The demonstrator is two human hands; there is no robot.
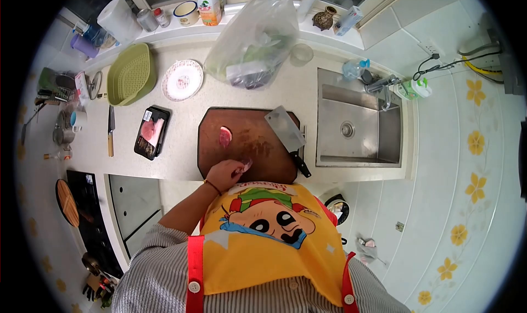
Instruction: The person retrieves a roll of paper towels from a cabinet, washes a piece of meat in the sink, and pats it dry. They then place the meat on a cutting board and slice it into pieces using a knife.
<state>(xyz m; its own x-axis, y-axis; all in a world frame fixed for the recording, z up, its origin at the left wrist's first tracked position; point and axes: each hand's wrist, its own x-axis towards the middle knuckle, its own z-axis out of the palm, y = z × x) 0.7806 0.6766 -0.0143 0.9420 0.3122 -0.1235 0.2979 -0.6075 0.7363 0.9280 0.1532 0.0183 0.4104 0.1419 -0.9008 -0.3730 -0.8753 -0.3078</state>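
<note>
My left hand (224, 173) is over the near edge of the brown cutting board (219, 156), its fingers closed on a thin, pale pink piece (246, 165) whose kind I cannot tell. A small slice of red meat with a pale rim (225, 137) lies on the board just beyond that hand. Damp dark patches mark the middle of the board. Across its right side lies a cleaver (286, 129), the black handle pointing toward me past the board's near right corner. My right hand is out of view.
Left of the board are a black tray of meat (151, 133) and a knife (111, 132). Behind stand a green basket (132, 74), a patterned plate (182, 80) and a full plastic bag (252, 44). The steel sink (359, 158) is on the right.
</note>
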